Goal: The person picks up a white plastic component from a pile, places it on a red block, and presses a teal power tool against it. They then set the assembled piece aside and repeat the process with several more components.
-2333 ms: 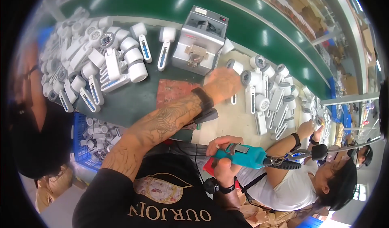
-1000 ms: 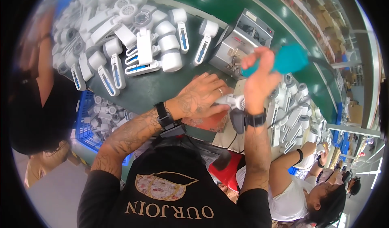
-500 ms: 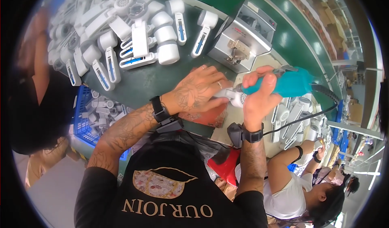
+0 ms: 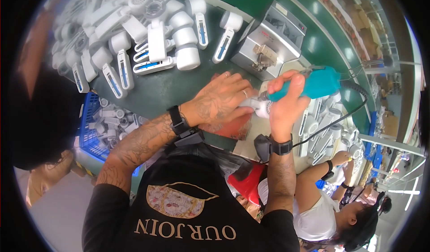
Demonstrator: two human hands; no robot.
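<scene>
My right hand (image 4: 286,102) is closed around a teal electric screwdriver (image 4: 313,85), which lies slantwise with its tip end toward the left. Its tip meets a white handheld fan part (image 4: 262,107) with a round grille, though my fingers hide the exact contact. My left hand (image 4: 226,97) presses that fan part from the left, fingers closed over its narrow end. Under the hands are a worn red pad (image 4: 230,129) and a pale board. Just beyond them stands a silver screw feeder (image 4: 268,43) with an open top.
White fan bodies (image 4: 154,41) are heaped at the far left, several showing blue strips. A blue basket (image 4: 92,122) of white parts stands at lower left. More white parts (image 4: 322,131) lie right, below the screwdriver's black cable (image 4: 345,117). Co-workers sit left and right (image 4: 316,216).
The screwdriver's back end has swung slightly left and down, and its cable has shifted. My left hand stays on the fan part. The right co-worker's hands have moved a little.
</scene>
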